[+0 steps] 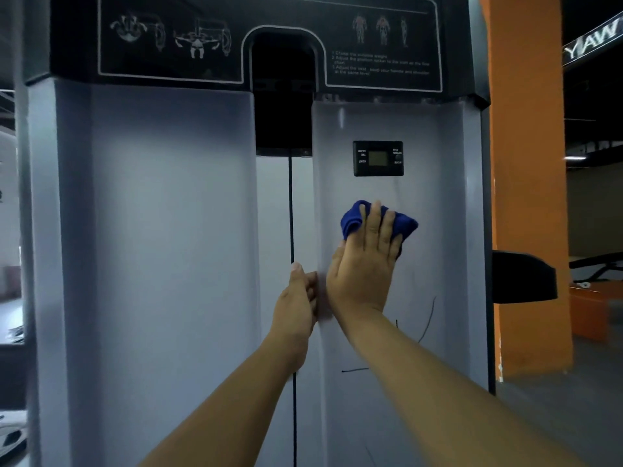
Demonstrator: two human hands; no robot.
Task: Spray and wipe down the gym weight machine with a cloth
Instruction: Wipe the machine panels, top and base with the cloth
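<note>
Evidently the wiping is under way: the right hand [365, 261] presses a blue cloth [377, 220] flat, fingers straight, against the right grey panel [435, 230] of the weight machine, just below the small display [378, 158]. The left hand [296, 301] grips the panel's inner edge beside the cable [291, 210]. No spray bottle shows. By my judgement the left panel [161, 230] and black placard [168, 35] remain.

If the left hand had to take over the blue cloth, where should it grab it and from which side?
Take the bunched fold of the blue cloth that sticks out left of the right hand's fingers, coming from the left. That edge is thick and bare, while the flat palm covers the middle. The left hand, at the panel edge, lies just below it.
</note>
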